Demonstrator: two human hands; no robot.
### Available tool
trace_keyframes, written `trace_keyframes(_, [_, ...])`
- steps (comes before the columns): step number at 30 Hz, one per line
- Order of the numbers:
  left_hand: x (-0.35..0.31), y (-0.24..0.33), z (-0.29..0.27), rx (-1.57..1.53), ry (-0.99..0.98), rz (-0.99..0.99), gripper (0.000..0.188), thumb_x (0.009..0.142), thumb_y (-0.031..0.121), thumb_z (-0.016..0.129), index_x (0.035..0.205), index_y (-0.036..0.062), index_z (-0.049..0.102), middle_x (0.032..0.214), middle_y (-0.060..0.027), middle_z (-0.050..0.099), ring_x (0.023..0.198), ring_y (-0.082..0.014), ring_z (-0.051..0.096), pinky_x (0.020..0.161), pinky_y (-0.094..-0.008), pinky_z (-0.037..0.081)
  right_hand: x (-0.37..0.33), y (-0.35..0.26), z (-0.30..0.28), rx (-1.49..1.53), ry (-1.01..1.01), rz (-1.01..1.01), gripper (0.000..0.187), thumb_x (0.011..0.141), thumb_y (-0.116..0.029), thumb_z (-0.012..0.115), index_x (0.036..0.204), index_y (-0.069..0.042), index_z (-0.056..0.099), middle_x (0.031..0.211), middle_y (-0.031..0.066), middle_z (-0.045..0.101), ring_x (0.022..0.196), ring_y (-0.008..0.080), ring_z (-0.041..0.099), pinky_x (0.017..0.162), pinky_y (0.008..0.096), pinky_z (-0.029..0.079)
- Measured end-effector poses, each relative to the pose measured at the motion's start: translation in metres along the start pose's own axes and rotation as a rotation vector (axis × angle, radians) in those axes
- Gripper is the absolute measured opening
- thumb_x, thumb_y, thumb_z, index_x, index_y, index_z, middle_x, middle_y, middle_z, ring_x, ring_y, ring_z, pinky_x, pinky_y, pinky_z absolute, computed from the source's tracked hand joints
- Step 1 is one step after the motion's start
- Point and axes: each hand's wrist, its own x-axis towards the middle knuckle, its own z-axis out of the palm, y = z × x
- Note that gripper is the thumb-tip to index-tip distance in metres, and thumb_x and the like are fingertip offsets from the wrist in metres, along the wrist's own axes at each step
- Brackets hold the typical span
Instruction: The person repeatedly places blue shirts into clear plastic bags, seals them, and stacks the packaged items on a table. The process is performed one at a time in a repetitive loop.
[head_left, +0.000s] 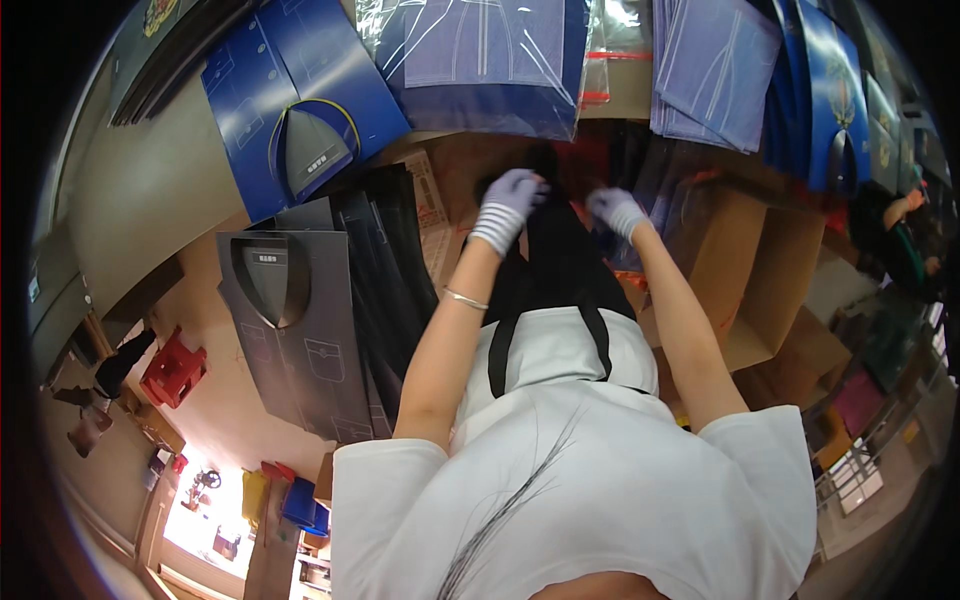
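Both hands wear pale lavender gloves with striped cuffs and are over my dark-trousered legs, just below the table edge. My left hand (514, 203) has its fingers curled in; whatever they may hold is hidden against the dark background. Apart from it, my right hand (614, 209) is smeared by motion, so its finger posture is unclear. Just beyond my hands on the table lies a clear-wrapped stack of blue printed sheets (483, 45). Left of that lies a blue garment-print bag (300, 110) with a dark collar-shaped top and a yellow-green cord.
Black garment-print bags (290, 340) stand upright by my left side. An open cardboard box (750, 270) is at my right. More blue-grey sheets (715, 70) and blue bags (828, 90) lie along the table. A red stool (173, 368) stands on the floor at left.
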Motion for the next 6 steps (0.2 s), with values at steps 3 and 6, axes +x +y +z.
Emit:
trace_keyframes(3, [-0.038,0.063,0.005,-0.077,-0.149,0.258,0.024,0.091,0.020,0.049,0.105,0.0018,0.054,0.101,-0.0111,0.060,0.090,-0.0183,0.059,0.078,-0.0316,0.048,-0.039,0.041,0.009,-0.151,-0.140,0.056,0.035,0.078,-0.021,0.059,0.111,-0.009,0.058,0.106,0.0169,0.060,0.099,0.0301,0.058,0.088,0.0344,0.045])
trace_keyframes(6, [-0.094,0.126,0.028,-0.332,-0.544,0.438,0.036,0.089,0.027,0.053,0.112,0.0001,0.051,0.109,-0.0115,0.056,0.098,-0.0186,0.056,0.086,-0.0323,0.045,-0.023,0.016,-0.014,0.506,0.084,-0.066,0.040,0.083,-0.018,0.060,0.119,-0.003,0.051,0.110,0.0124,0.059,0.103,0.0205,0.056,0.087,0.0284,0.044])
